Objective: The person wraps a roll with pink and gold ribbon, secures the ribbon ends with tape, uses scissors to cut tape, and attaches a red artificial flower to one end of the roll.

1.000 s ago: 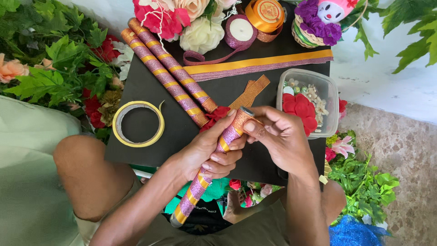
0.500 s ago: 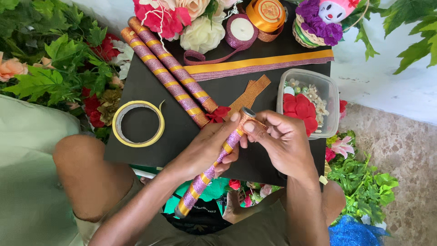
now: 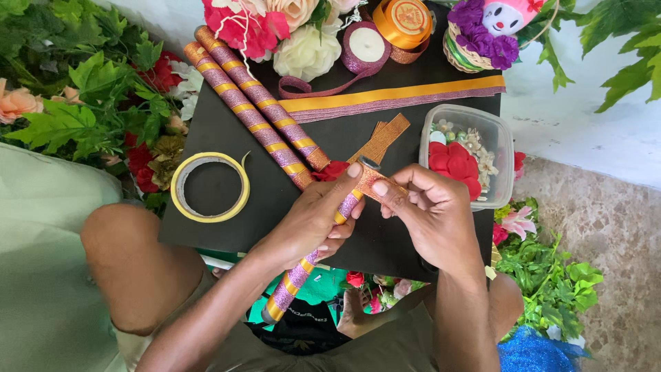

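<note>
1. Currently, the left hand (image 3: pixel 313 224) is wrapping its grip around the long stick banded in purple glitter and gold (image 3: pixel 313 255), holding it slanted above the black board (image 3: pixel 227 127) that is resting across the person's lap.
2. Meanwhile the right hand (image 3: pixel 430 210) is pinching a strip of copper glitter ribbon (image 3: pixel 375 180) against the stick's upper tip, its grip narrow on the ribbon.
3. To do this well, the person is probably needing to keep the ribbon taut and flat, with the left thumb pressing the wrap down so that no gap is opening.
4. Compared with a second ago, the stick is lying steeper and higher in the left hand, and the right fingers are sitting closer to the tip.
5. Two finished sticks (image 3: pixel 251 103), a ring of yellow tape (image 3: pixel 210 187) and a clear box of trimmings (image 3: pixel 500 148) are lying nearby, unmoved.
</note>
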